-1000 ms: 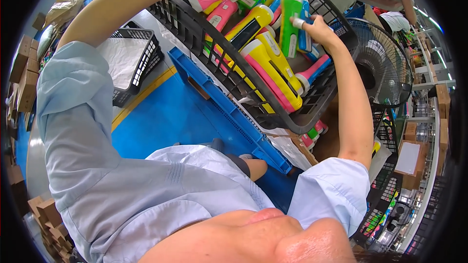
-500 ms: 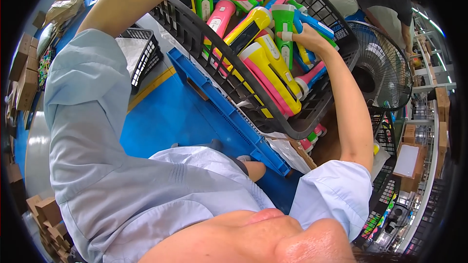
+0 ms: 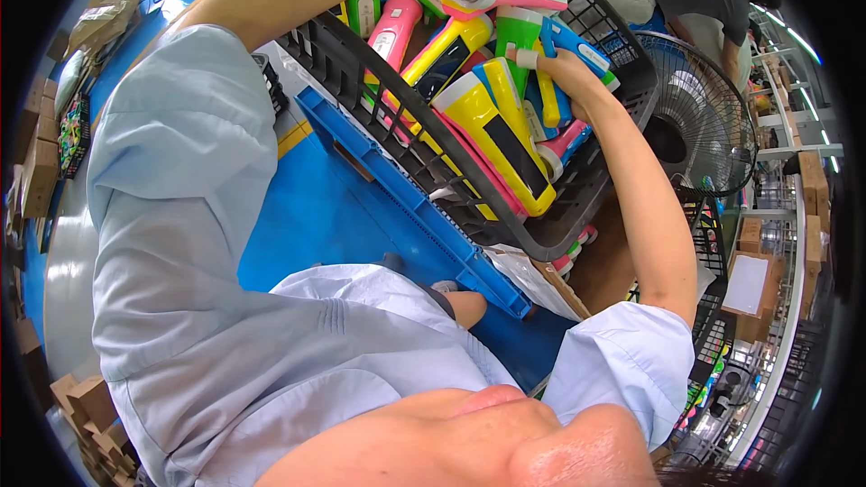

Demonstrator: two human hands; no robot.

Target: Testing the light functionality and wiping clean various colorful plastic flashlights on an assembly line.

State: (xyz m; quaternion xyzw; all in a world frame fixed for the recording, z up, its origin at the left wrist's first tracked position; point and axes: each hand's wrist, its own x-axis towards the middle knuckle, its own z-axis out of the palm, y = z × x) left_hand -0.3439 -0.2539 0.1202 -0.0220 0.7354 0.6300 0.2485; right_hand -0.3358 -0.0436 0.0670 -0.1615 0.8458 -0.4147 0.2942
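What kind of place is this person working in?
Probably a factory or packing workshop: a black crate full of similar flashlights, cardboard boxes piled along the left edge, and a large fan.

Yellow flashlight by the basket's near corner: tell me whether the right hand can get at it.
Probably yes: the yellow flashlight lies uncovered on top, close to the right hand, which touches a green flashlight.
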